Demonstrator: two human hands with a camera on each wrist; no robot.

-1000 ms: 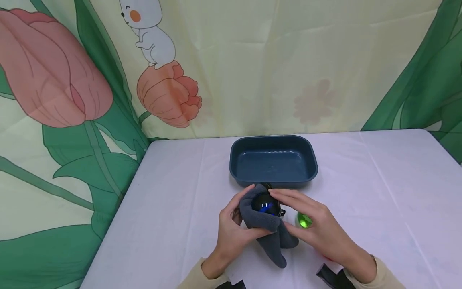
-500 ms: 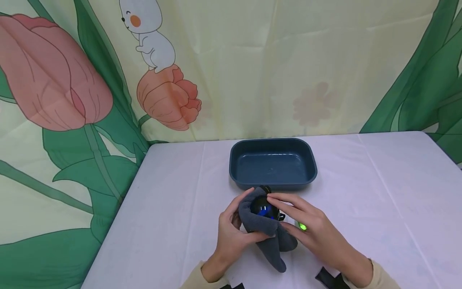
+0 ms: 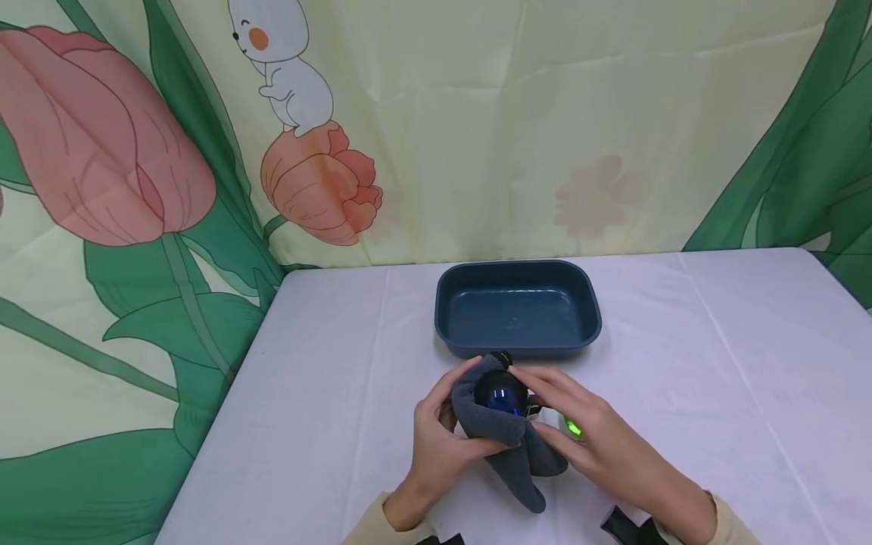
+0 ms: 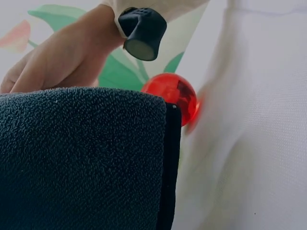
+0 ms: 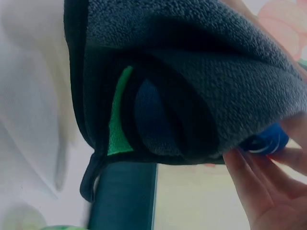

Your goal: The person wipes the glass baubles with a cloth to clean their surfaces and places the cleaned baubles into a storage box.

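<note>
Wrapped partly in a dark grey towel (image 3: pixel 487 412) is a glossy dark blue ball (image 3: pixel 502 392). My left hand (image 3: pixel 436 435) cups the towel from the left, with its thumb across the front fold. My right hand (image 3: pixel 593 424) grips from the other side, fingertips at the ball's upper edge and thumb by the towel's lower fold. In the right wrist view, fingers (image 5: pixel 259 187) meet the blue ball (image 5: pixel 268 140) beside the towel (image 5: pixel 192 28). The towel's loose end hangs toward the front. A bright green ball (image 3: pixel 573 428) shows partly behind my right hand.
A dark blue rectangular tray (image 3: pixel 518 352) stands just beyond the hands on the white cloth-covered table (image 3: pixel 341 393). A clear red ball (image 4: pixel 170 91) shows past the towel edge in the left wrist view. A printed flower curtain (image 3: pixel 477 136) hangs behind.
The head view has tilted slightly. Both hands keep nearly the same hold on the towel and ball; the right hand now covers more of the green ball.
</note>
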